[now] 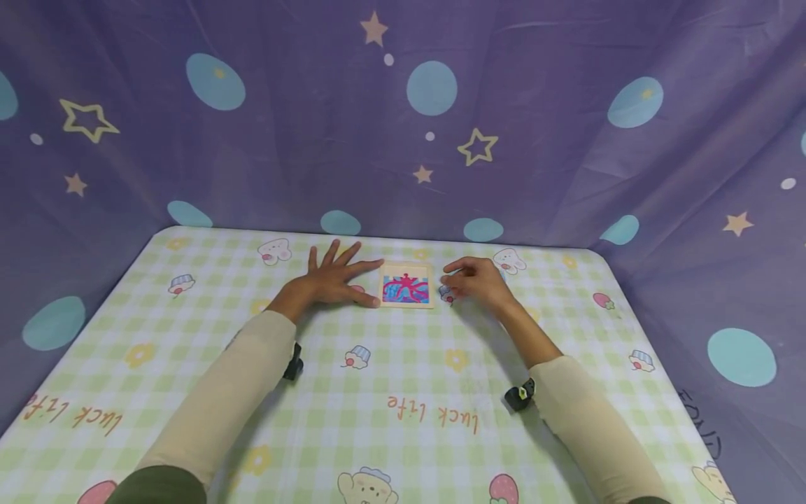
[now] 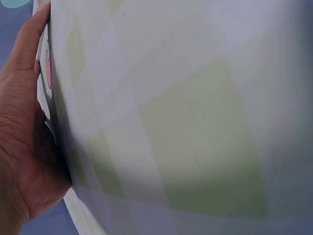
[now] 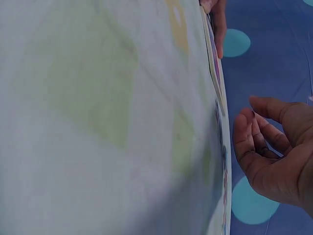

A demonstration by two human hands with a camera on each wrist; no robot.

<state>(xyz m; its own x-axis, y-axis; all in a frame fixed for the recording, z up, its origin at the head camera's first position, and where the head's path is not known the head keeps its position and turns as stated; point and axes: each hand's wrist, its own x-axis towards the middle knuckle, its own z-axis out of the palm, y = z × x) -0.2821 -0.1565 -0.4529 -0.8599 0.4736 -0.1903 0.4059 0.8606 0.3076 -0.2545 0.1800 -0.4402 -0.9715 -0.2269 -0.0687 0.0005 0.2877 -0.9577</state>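
Observation:
A small pale wooden frame (image 1: 408,306) lies flat at the far middle of the table. Inside it is a picture (image 1: 406,288) in pink and blue that looks like an octopus; the band above it is plain wood. My left hand (image 1: 330,276) rests with spread fingers, its thumb and index tips touching the frame's left side. Right of the frame and apart from it, my right hand (image 1: 476,281) hovers over the cloth. Its fingers (image 3: 244,142) bend loosely towards the thumb, and I see nothing held between them. The left wrist view shows mostly cloth beside the left hand (image 2: 22,132).
A green and white checked cloth (image 1: 403,378) with printed cartoons and letters covers the table. Behind and at both sides hangs a purple curtain (image 1: 352,140) with stars and blue dots. Each wrist wears a small black device (image 1: 519,396).

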